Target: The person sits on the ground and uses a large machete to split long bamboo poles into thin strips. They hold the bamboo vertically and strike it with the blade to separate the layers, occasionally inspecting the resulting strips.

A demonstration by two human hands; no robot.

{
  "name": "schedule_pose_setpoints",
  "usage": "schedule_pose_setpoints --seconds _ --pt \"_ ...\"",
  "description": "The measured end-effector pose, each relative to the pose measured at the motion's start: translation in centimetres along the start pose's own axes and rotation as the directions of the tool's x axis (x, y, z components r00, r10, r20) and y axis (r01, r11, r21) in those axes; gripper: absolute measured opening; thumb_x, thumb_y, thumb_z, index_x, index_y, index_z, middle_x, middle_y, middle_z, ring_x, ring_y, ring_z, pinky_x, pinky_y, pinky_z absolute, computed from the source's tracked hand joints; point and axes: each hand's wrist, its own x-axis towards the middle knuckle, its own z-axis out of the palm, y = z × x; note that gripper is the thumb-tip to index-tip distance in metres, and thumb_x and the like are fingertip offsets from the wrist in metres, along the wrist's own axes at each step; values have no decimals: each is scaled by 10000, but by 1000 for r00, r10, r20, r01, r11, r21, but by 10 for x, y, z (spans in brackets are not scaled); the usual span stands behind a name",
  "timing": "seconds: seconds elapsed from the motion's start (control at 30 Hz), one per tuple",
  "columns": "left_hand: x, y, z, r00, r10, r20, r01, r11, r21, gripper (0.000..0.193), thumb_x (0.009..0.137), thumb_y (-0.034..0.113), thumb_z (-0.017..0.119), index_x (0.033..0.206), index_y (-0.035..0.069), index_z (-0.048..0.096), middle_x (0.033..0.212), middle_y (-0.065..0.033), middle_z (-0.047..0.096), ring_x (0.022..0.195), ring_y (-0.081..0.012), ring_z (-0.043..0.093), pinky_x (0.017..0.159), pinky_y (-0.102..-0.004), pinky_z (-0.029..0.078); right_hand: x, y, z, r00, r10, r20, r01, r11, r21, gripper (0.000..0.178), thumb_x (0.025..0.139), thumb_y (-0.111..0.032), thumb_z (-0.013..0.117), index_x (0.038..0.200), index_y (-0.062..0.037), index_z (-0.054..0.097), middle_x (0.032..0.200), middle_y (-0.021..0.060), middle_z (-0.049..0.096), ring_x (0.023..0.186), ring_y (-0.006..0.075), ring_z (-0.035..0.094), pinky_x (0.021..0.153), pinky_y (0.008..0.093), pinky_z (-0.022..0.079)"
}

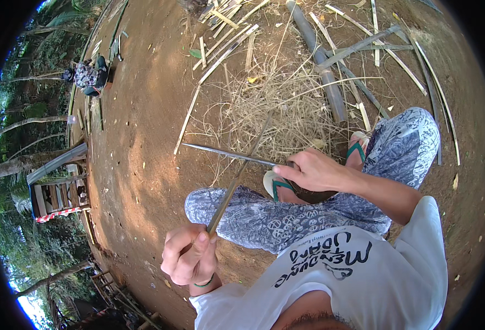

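My left hand is closed round the near end of a narrow bamboo strip, which slants up and away over my knee. In my right hand I grip a knife, its long thin blade pointing left. The blade crosses the strip around its middle and appears to touch it. Most of the handle is hidden by my fingers. Below the far end of the strip lies a heap of pale, curly shavings, in front of my sandalled feet.
Thick bamboo poles and split slats are strewn on the brown dirt ground beyond the shavings. My patterned trouser legs frame the work. Far left, another person crouches near a small wooden structure and trees.
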Motion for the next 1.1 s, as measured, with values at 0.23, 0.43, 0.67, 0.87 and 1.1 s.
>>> schedule_pose_setpoints --seconds 0.23,0.43,0.67,0.87,1.1 --pt "-6 -14 -9 999 -30 -41 34 995 93 190 835 -40 734 1011 -2 674 869 -152 668 729 -213 633 642 -301 510 -14 -58 11 927 -375 -19 375 923 82 575 954 -483 610 692 29 630 501 153 560 462 334 600 488 438 462" --pt "-11 -14 -11 1000 -31 -4 31 999 15 200 821 -26 758 999 23 682 865 -140 669 728 -223 640 631 -312 513 21 12 12 999 -37 -16 37 999 -2 662 989 -516 545 653 43 659 469 129 551 423 267 582 444 409 474" --pt "-13 -16 -11 997 -59 -43 63 995 80 173 824 -10 762 974 7 679 857 -143 675 721 -223 645 627 -313 514 -12 -38 22 921 -384 -70 389 913 120 657 983 -515 545 677 57 650 479 159 552 440 315 590 468 436 483" --pt "-19 -23 -17 998 -56 -37 59 995 80 174 852 5 753 1009 20 679 876 -140 685 735 -211 645 645 -301 511 45 85 28 993 48 -105 -60 992 -112 691 980 -558 530 755 74 694 540 226 603 486 363 628 488 467 500" --pt "-27 -31 -20 996 -76 -55 82 990 112 186 840 -5 755 1006 18 675 871 -139 686 755 -215 643 649 -304 516 17 19 40 975 -217 -47 219 975 41 665 1003 -536 506 722 42 677 447 56 484 373 212 488 389 393 418"
